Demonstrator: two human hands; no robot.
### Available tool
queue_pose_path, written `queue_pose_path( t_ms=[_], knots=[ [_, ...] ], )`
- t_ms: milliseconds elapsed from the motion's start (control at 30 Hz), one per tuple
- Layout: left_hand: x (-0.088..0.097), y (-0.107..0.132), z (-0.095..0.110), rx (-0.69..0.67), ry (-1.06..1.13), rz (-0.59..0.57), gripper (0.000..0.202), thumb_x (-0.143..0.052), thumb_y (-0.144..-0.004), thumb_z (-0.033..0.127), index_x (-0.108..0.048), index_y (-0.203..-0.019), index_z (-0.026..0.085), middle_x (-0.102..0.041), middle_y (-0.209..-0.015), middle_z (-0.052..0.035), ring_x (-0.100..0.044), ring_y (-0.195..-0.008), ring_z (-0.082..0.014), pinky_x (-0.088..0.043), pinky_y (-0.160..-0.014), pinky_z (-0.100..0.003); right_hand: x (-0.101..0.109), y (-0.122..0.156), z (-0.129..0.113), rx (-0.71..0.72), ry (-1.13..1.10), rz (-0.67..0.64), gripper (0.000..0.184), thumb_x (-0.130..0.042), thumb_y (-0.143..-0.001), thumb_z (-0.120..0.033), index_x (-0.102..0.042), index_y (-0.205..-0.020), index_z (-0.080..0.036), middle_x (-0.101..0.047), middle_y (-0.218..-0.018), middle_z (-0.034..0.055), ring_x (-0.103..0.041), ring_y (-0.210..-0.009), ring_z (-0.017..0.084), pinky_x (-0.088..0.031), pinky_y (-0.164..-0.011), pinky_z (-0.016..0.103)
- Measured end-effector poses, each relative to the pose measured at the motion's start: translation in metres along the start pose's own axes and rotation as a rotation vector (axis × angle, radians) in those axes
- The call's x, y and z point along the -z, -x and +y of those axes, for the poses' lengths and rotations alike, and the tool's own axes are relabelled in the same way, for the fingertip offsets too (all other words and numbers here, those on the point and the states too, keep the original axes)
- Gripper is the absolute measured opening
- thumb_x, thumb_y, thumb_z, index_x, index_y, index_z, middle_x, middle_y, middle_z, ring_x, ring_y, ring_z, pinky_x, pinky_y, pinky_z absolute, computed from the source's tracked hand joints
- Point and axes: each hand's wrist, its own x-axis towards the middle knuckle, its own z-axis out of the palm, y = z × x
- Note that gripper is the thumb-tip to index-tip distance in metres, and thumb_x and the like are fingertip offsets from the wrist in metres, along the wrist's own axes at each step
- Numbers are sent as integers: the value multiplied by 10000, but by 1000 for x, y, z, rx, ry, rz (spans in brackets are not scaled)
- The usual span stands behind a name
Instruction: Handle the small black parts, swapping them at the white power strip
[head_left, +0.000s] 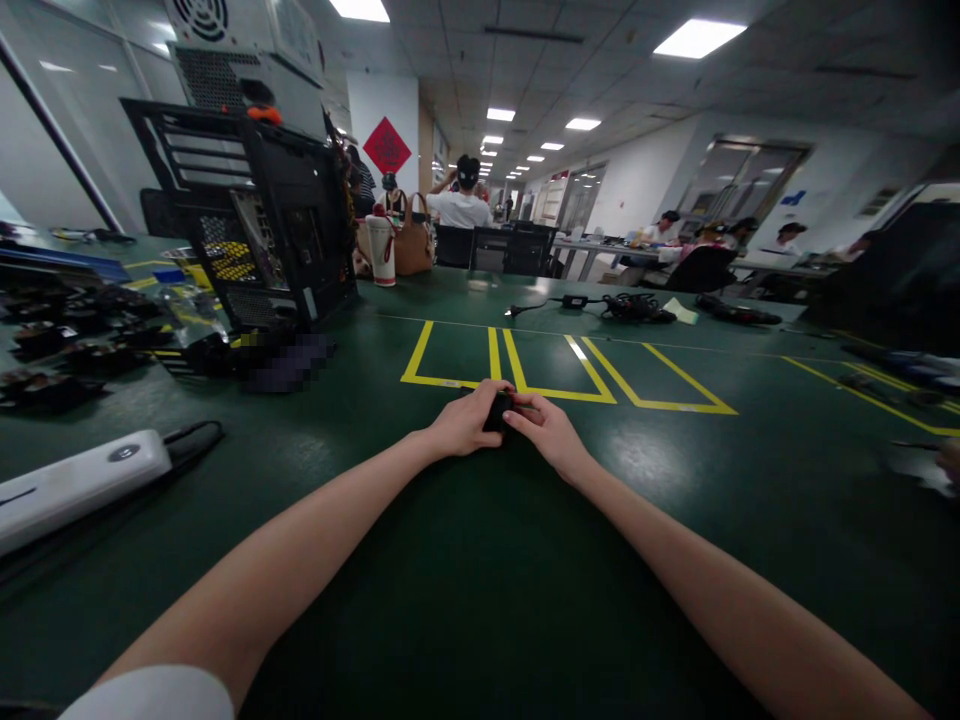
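Both hands meet over the green tabletop (450,560), just in front of the yellow tape outlines (540,393). Between them sits a small black block-like part (498,410), mostly covered by fingers, so its kind is unclear. My left hand (469,420) is closed around its left side from above. The fingertips and thumb of my right hand (551,428) pinch its right side. A trace of red shows at the top of the part near the fingertips.
Left of my arms lie a white elongated device (82,485) and several black parts (52,345). A black computer case (277,220) stands behind them. A cup (382,250), a brown bag (412,245) and coiled cables (634,307) line the far edge. People sit beyond.
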Motion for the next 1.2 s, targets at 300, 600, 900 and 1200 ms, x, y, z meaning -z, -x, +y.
queue_pose_path(
  t_ms=[300,600,900,1200],
  knots=[
    [0,0,3,32,-8,-5,608,-568,-669,248,-238,-1179,231,-400,-1182,-74,-515,-954,-223,-443,-752,-350,-2,7,-6,82,-67,-50,309,-617,-668,-231,-489,-949,-222,-517,-1034,18,-540,-972,161,-436,-884,340],
    [1,0,4,60,-6,-12,607,-563,-672,246,-229,-1180,229,-396,-1178,-78,-515,-963,-226,-441,-759,-356,-2,2,-5,44,39,33,318,-586,-701,-290,-501,-1000,-222,-532,-1067,33,-538,-988,182,-425,-888,384],
    [-2,0,2,22,-42,21,605,-563,-666,242,-235,-1174,225,-394,-1176,-72,-495,-988,-233,-441,-774,-360,-2,4,-3,49,-86,-15,302,-617,-667,-281,-497,-937,-218,-549,-1016,18,-573,-919,158,-463,-835,326],
    [1,2,7,53,-26,8,591,-564,-679,249,-236,-1171,230,-393,-1178,-75,-515,-966,-228,-448,-760,-359,-2,0,-4,22,-10,39,291,-586,-700,-313,-521,-966,-213,-565,-1020,35,-572,-930,176,-455,-844,358]
  ],
)
